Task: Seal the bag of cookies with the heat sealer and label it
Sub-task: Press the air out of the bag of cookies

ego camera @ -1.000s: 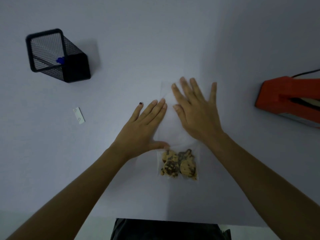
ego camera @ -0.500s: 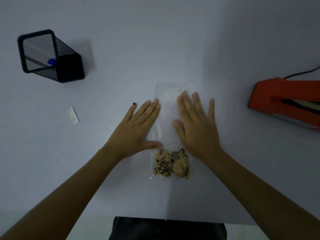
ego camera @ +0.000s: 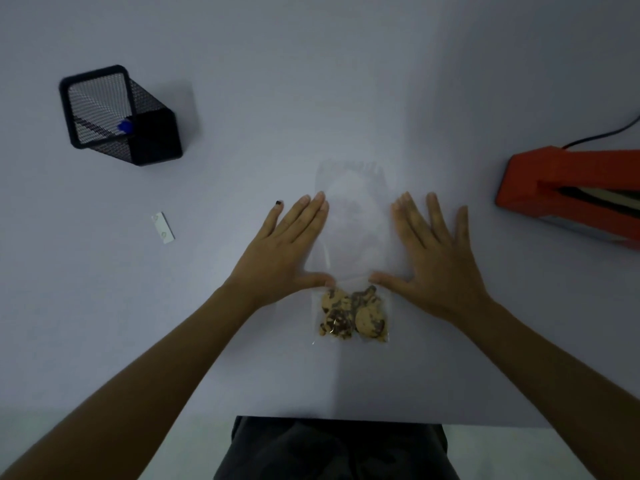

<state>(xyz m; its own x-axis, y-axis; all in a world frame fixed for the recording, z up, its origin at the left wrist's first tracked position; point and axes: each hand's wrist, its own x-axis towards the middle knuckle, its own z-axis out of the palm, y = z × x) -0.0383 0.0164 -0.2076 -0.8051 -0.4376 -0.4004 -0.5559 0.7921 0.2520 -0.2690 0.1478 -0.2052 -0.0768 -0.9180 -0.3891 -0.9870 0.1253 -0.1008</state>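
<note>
A clear plastic bag [ego camera: 353, 223] lies flat on the white table, its far end open-looking and empty, with several chocolate-chip cookies [ego camera: 353, 315] bunched at its near end. My left hand [ego camera: 287, 247] rests flat, fingers together, along the bag's left edge, thumb tip touching the bag just above the cookies. On the bag's right edge my right hand [ego camera: 433, 251] lies flat, thumb pointing in at the same spot. Both hold nothing. The orange heat sealer [ego camera: 568, 192] sits at the right edge. A small white label [ego camera: 163, 227] lies to the left.
A black mesh pen holder [ego camera: 121, 114] with a blue-capped pen stands at the far left. A black cable [ego camera: 602, 135] runs from the sealer off the right edge. The table's near edge [ego camera: 339, 420] lies just above my lap.
My right hand has slid off the middle of the bag to its right edge, uncovering the empty upper part. The left hand has stayed along the left edge.
</note>
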